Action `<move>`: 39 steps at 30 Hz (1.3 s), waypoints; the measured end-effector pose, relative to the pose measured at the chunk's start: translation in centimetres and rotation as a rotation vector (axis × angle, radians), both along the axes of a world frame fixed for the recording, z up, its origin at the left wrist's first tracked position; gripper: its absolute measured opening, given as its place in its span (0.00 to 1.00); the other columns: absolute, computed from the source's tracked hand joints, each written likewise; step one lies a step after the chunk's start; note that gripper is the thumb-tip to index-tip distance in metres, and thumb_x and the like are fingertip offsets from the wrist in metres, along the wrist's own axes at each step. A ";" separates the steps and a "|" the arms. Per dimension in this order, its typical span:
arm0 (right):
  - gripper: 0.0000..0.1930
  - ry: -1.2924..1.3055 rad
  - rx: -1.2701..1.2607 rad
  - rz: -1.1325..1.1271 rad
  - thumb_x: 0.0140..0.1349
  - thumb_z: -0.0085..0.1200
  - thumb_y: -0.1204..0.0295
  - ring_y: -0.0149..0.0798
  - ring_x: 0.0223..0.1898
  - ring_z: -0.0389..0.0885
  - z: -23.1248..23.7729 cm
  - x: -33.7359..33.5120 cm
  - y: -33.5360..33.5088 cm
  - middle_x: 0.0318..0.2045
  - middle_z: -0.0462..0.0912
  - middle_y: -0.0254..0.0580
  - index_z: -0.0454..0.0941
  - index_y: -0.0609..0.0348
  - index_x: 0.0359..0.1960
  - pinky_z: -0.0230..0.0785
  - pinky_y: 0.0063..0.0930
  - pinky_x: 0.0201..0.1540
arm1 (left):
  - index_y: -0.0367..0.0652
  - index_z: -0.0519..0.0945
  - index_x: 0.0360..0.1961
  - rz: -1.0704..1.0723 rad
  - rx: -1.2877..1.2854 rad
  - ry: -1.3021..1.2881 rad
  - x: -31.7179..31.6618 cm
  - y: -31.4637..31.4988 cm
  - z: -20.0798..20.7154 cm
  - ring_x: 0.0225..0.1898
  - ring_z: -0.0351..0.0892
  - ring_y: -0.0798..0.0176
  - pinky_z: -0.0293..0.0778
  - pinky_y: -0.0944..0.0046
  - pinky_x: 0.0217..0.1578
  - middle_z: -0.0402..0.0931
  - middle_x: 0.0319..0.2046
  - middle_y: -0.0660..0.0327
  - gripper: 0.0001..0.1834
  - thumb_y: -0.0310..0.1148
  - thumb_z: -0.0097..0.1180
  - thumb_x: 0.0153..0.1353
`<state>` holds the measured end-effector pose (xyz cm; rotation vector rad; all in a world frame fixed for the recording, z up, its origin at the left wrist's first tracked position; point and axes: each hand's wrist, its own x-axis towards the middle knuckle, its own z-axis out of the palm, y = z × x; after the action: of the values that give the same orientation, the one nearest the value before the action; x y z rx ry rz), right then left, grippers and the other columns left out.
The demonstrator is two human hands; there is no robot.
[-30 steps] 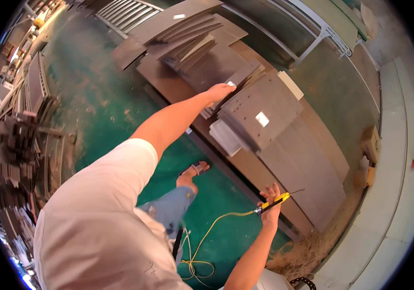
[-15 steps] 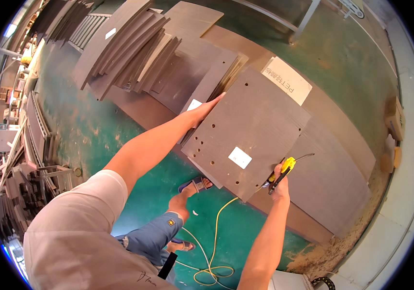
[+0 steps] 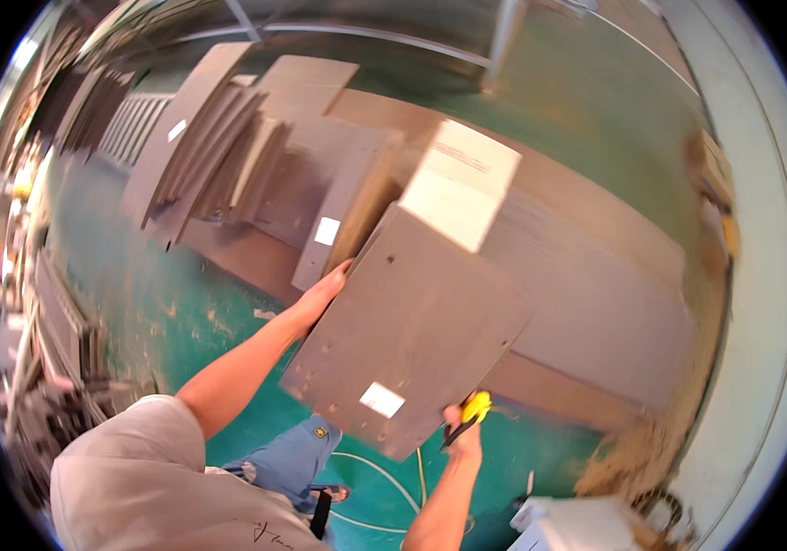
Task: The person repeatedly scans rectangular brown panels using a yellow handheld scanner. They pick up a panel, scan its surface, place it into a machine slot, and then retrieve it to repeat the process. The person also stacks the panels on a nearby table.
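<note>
A flat grey-brown panel (image 3: pixel 421 317) with small drilled holes and a white label (image 3: pixel 382 399) is held slightly tilted before my body. My left hand (image 3: pixel 322 296) grips its left edge, with most fingers hidden beneath. At the lower right edge my right hand (image 3: pixel 463 433) is closed around a yellow-and-black air blow gun (image 3: pixel 476 407), whose thin nozzle is blurred. That hand also touches or supports the panel's edge; the exact contact is hidden. Just beyond the panel lies a pale cardboard sheet (image 3: pixel 462 179), its near end covered.
Left of the cardboard stands a narrow labelled panel stack (image 3: pixel 343 202); farther left, several panels lean in a pile (image 3: pixel 196 147). Large flat boards (image 3: pixel 595 294) lie to the right. A hose (image 3: pixel 384 470) curls over the green floor. A white box-like object (image 3: pixel 568 525) stands at lower right.
Both hands have drawn the panel toward my body, off the pile, uncovering more of the cardboard sheet. The air blow gun has moved along in my right hand. The view has shifted.
</note>
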<state>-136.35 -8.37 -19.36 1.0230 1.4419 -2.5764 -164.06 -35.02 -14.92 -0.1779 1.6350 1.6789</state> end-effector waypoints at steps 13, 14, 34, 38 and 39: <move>0.51 -0.152 -0.040 -0.953 0.51 0.81 0.53 0.42 0.65 0.76 24.8 48.4 -20.4 0.64 0.78 0.39 0.66 0.56 0.74 0.70 0.39 0.68 | 0.44 0.54 0.82 -0.995 0.336 -0.287 39.4 11.7 15.6 0.73 0.67 0.51 0.66 0.49 0.70 0.61 0.76 0.53 0.65 0.70 0.68 0.53; 0.48 -0.140 -0.006 -1.039 0.52 0.80 0.55 0.41 0.64 0.77 26.1 52.3 -22.5 0.62 0.79 0.39 0.68 0.57 0.72 0.72 0.38 0.65 | 0.44 0.54 0.82 -1.109 0.352 -0.301 43.9 12.8 17.7 0.73 0.66 0.51 0.66 0.49 0.70 0.62 0.76 0.53 0.64 0.70 0.68 0.53; 0.25 -0.040 -0.224 -1.879 0.73 0.61 0.55 0.46 0.55 0.83 24.8 95.1 -34.7 0.55 0.84 0.42 0.75 0.56 0.65 0.78 0.46 0.58 | 0.41 0.72 0.69 -1.756 0.137 -0.252 98.9 23.0 19.9 0.57 0.79 0.60 0.76 0.52 0.58 0.78 0.57 0.57 0.37 0.54 0.63 0.68; 0.37 -0.109 -0.146 -1.753 0.79 0.39 0.40 0.43 0.55 0.83 27.3 101.4 -32.8 0.56 0.84 0.49 0.70 0.61 0.70 0.77 0.43 0.52 | 0.42 0.73 0.67 -1.691 0.077 -0.235 103.4 25.4 19.8 0.56 0.79 0.60 0.77 0.52 0.56 0.78 0.56 0.56 0.36 0.54 0.64 0.67; 0.38 -0.253 -0.106 -1.767 0.79 0.36 0.39 0.43 0.52 0.84 29.1 102.3 -32.9 0.55 0.84 0.52 0.69 0.64 0.70 0.77 0.39 0.47 | 0.42 0.73 0.67 -1.637 0.096 -0.237 104.7 25.8 19.8 0.56 0.79 0.59 0.77 0.52 0.57 0.78 0.56 0.56 0.35 0.53 0.64 0.67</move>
<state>-34.00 -41.27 9.74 3.4210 -0.0117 -2.6700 -59.40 -9.17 4.89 0.7841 0.8886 0.3950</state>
